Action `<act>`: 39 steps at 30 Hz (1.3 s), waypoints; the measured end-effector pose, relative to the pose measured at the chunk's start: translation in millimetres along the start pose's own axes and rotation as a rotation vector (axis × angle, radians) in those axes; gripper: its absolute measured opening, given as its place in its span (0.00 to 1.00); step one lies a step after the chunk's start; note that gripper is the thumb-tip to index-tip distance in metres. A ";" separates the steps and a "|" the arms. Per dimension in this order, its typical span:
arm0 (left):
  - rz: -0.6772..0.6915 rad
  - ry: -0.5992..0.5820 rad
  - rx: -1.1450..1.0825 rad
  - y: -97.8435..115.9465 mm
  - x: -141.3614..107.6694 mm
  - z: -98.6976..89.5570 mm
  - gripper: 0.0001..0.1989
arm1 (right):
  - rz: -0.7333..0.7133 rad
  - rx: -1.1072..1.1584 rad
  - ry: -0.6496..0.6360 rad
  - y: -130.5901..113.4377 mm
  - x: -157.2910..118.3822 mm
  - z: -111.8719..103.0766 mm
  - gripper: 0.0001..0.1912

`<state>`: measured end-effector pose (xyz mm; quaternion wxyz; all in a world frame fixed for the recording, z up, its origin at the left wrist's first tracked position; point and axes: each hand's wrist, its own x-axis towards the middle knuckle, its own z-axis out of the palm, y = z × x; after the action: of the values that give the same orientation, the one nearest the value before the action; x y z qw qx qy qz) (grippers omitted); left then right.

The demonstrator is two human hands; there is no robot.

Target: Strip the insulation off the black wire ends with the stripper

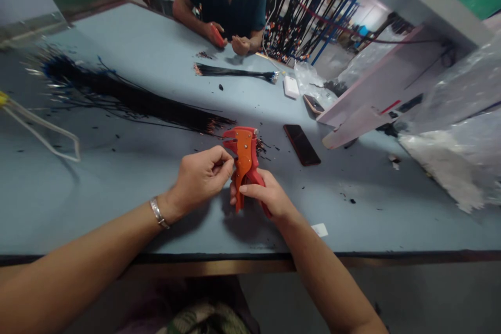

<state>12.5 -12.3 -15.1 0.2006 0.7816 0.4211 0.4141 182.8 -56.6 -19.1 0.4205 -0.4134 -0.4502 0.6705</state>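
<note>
My right hand is wrapped round the handles of an orange and red wire stripper, held upright over the table. Close to the tool's jaw side, my left hand is closed in a pinch. A short dark bit of black wire shows between its fingertips and the stripper; the rest of it is hidden by the fingers. Behind both hands lies a long bundle of black wires, with copper-coloured ends near the tool and blue and silvery ends at the far left.
Small dark scraps lie behind the stripper, and a phone to its right. Across the table, a co-worker holds a red tool near a smaller wire bundle. A white wire frame stands left; plastic bags lie right.
</note>
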 end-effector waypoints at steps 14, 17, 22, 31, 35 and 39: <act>0.114 -0.010 0.037 -1.8 -1.6 3.3 0.08 | -0.038 -0.233 0.131 2.3 -0.4 4.5 0.09; 0.063 -0.001 0.008 -2.3 -2.4 4.8 0.08 | -0.034 -0.252 0.151 5.0 1.2 4.0 0.09; -0.038 -0.020 -0.049 -1.6 -1.2 6.6 0.08 | -0.029 -0.256 0.179 9.3 4.1 3.5 0.14; -0.192 -0.023 -0.179 -2.8 6.9 3.2 0.09 | 0.061 0.093 0.053 6.8 2.7 -1.7 0.14; -0.204 -0.029 -0.137 -8.9 7.7 4.1 0.10 | 0.098 0.308 -0.018 2.7 3.0 -8.9 0.18; -0.213 -0.020 -0.099 -16.5 9.3 5.1 0.10 | 0.036 0.475 0.109 -2.7 3.9 -19.2 0.15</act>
<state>11.4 4.9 -24.5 0.2860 0.7259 0.4786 0.4029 200.1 -47.4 -22.0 0.5177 -0.3465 -0.2492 0.7415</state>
